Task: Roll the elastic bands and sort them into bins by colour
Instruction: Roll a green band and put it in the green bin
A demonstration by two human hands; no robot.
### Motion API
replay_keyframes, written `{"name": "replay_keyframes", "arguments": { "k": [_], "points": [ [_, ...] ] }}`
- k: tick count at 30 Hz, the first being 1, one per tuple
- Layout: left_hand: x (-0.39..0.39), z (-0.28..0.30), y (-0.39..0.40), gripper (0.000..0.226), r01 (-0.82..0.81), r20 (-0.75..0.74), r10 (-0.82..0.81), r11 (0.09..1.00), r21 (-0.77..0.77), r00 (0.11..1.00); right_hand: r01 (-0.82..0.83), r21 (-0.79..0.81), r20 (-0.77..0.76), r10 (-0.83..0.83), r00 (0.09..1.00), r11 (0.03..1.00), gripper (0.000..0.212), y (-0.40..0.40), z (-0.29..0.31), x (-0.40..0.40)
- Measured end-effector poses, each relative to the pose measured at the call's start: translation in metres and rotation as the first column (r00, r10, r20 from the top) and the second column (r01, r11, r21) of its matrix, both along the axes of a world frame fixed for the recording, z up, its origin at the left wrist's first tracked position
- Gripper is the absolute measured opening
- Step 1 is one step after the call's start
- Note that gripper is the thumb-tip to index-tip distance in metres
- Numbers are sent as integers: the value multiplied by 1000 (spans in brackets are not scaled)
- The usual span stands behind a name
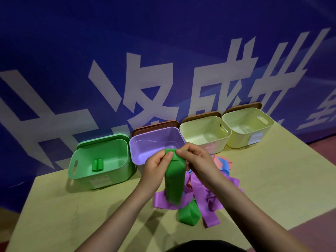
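A green elastic band [174, 180] hangs from both hands above the table, its top end folded over. My left hand [157, 166] pinches that end from the left and my right hand [197, 160] pinches it from the right. Below lies a loose pile of purple bands [198, 188] mixed with pink and blue ones [222, 163], and another green band [188, 214]. The green bin [76, 171] at the left holds two rolled green bands [97, 165]. Beside it stands the purple bin [134, 153], with nothing showing inside.
Two pale yellow bins [225, 133] [269, 124] stand to the right of the purple one, along a blue wall with white lettering. The yellow-green table [91, 206] ends at the left and right edges, with red floor at the right.
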State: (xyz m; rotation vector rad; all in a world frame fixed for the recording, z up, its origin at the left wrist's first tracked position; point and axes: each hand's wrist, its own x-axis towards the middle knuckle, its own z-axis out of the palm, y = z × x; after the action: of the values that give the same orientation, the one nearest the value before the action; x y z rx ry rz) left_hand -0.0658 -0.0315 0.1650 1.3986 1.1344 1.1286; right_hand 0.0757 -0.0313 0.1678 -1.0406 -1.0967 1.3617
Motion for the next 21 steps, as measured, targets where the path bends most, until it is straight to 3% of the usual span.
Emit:
{"name": "replay_keyframes", "arguments": {
  "k": [6, 8, 11, 13, 16, 21],
  "points": [
    [1, 2, 0, 22, 7, 43, -5, 999, -37, 999, -15, -46, -76, 11, 997, 999, 21, 0, -7, 4],
    [1, 1, 1, 21, 0, 57, 3, 999, -44, 998, -32, -22, -39, 31, 999, 999, 8, -2, -8, 5],
    [1, 0, 2, 22, -2, 80, 8, 997, -73, 997, -3, 19, 14, 2, 1000, 1000, 14, -3, -8, 4],
    [1, 0, 2, 20, 12, 146, 9, 990, -144, 989, 51, 65, 26, -53, 998, 997, 8, -2, -7, 3],
    [0, -3, 3, 17, 82, 269, -5, 958, -276, 963, 100, 133, 69, -110, 992, 986, 18, -2, -3, 1],
    [-6, -4, 4, 16, 104, 273, -15, 943, -317, 962, 82, 278, 217, -146, 965, 957, 23, -2, -2, 2]
  ]
}}
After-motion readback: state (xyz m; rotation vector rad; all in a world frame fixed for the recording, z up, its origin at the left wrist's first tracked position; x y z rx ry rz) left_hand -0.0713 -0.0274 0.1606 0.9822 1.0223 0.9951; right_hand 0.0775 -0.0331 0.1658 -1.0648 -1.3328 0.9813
